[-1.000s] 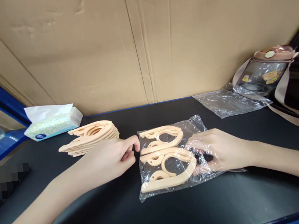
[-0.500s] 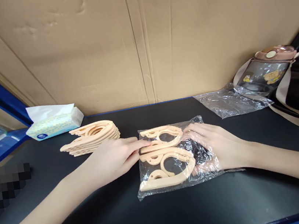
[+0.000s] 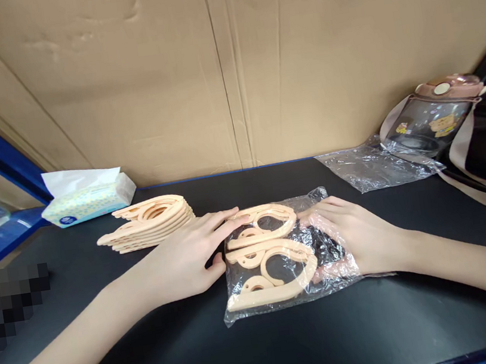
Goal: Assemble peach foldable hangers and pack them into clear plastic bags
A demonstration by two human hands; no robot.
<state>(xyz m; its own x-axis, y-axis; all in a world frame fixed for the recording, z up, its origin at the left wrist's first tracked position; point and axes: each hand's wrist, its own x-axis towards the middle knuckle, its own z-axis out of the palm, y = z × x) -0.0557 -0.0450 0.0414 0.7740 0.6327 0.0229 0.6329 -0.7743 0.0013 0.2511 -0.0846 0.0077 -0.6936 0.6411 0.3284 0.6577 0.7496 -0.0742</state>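
In the middle of the black tabletop lies a clear plastic bag [image 3: 282, 304] with tan folding hangers [image 3: 289, 252] flat inside it, in an upper and a lower group. My left hand [image 3: 192, 252] is open, its outstretched fingertips touching the upper hangers at the bag's left edge, thumb apart. My right hand [image 3: 356, 235] reaches in at the bag's right side, clear film over its fingers. Its fingers are spread, the fingertips by the upper group and the thumb by the lower one. A neat stack of like hangers [image 3: 153, 221] stands behind my left hand.
A tissue pack [image 3: 89, 197] sits at the back left, near a blue metal frame [image 3: 0, 165]. Another clear bag [image 3: 372, 167] lies at the back right beside a strapped water bottle [image 3: 433, 119]. Cardboard [image 3: 166, 84] walls off the back.
My left hand has shifted slightly up and right along the bag's edge, its fingers spreading and its thumb parting from them. My right hand and the hangers have hardly moved.
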